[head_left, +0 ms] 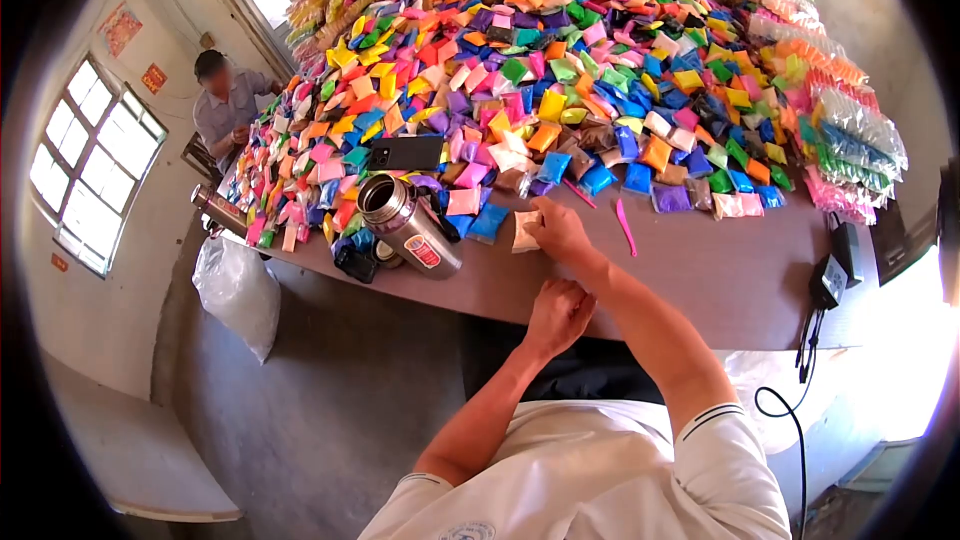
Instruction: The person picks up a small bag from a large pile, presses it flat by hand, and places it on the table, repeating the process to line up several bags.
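Note:
My right hand (pixel 558 232) reaches over the table's front part, its fingers closed at the edge of a small beige packet (pixel 524 231). Just below it, at the table edge, my left hand (pixel 562 312) is curled closed; whether anything is inside it is hidden. Blue packets (pixel 488 223) lie left of the beige one. A pink plastic tool (pixel 626 227) rests on the table (pixel 690 275) to the right of my right hand, and another pink stick (pixel 579 193) lies close above it.
Colourful packets (pixel 480 70) form a big heap. An open steel flask (pixel 420 240) and a phone (pixel 406 153) are at the left. Black adapters (pixel 829 282) with cables sit at right. A white bag (pixel 238 290) stands on the floor; a person (pixel 228 105) sits far left.

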`<state>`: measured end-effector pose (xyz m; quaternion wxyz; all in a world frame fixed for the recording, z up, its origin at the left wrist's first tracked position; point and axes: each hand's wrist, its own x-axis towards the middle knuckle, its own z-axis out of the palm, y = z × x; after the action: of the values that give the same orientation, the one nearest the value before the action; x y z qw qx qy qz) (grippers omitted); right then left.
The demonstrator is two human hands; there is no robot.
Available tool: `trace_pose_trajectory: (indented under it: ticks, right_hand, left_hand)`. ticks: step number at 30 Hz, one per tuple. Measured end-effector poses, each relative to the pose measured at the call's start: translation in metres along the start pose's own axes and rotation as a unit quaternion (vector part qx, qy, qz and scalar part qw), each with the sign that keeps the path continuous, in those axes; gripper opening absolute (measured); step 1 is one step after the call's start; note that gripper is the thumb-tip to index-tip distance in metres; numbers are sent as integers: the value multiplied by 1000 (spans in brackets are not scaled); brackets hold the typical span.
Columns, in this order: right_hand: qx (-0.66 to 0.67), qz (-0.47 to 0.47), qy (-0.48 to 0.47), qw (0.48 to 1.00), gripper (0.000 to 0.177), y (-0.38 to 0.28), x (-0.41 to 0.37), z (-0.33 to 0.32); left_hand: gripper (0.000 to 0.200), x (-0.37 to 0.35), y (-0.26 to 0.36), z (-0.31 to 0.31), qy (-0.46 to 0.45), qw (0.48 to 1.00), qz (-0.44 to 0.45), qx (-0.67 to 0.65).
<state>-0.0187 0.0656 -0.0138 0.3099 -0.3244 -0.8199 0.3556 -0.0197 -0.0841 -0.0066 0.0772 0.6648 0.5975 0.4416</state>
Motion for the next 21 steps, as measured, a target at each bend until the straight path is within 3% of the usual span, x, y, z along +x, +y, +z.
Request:
trace_pose_trajectory:
  ticks: [3, 6, 10, 12, 16, 21]
  right_hand:
    - [-102, -39, 76, 991, 41, -1, -6, 0]
    - [-85, -72, 84, 990, 40, -5, -9, -15]
    - [-63, -82, 21, 994, 38, -15, -8, -28]
    - [-71, -127, -57, 988, 37, -16, -7, -27]
    - [-117, -136, -61, 982, 33, -8, -7, -10]
    - [-70, -134, -49, 987, 25, 2, -9, -5]
  left_hand:
    - [11, -1, 1, 0, -6, 1000, 12, -3]
    - [11, 1, -1, 4, 12, 1000, 22, -3]
    - [14, -4, -3, 7, 20, 1000, 22, 11]
    - [13, -4, -3, 8, 29, 999, 28, 13]
    - [7, -3, -1, 7, 55, 997, 44, 0]
    - [3, -4, 0, 5, 29, 999, 32, -3]
